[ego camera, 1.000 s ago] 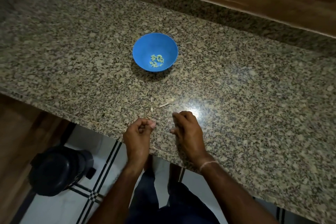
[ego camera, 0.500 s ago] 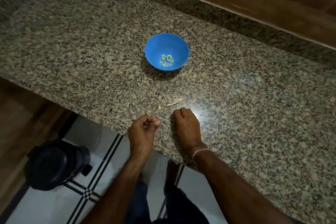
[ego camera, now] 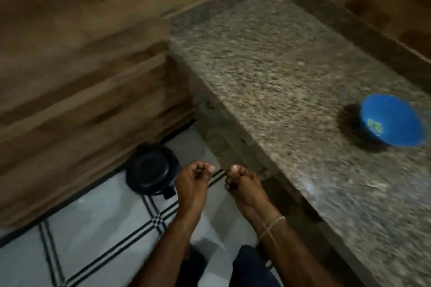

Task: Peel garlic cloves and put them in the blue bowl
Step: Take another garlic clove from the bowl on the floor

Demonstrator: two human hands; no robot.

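Note:
The blue bowl (ego camera: 394, 121) stands on the granite counter (ego camera: 279, 72) at the far right, with several peeled garlic cloves (ego camera: 374, 124) in its bottom. Both hands are off the counter, over the floor beside its front edge. My left hand (ego camera: 193, 182) is curled into a loose fist with the thumb against the fingers. My right hand (ego camera: 242, 184) is curled too, a little to the right and close to the counter's edge. Nothing shows plainly inside either fist. The picture is blurred by motion.
A black lidded bin (ego camera: 151, 170) stands on the white tiled floor (ego camera: 105, 228) just left of my left hand. Wood-panelled walls (ego camera: 70, 77) close off the left side and the counter's far end.
The view has swung left and down. Both hands have left the counter top and now hang over the floor near the bin; the bowl has slid to the right of the picture.

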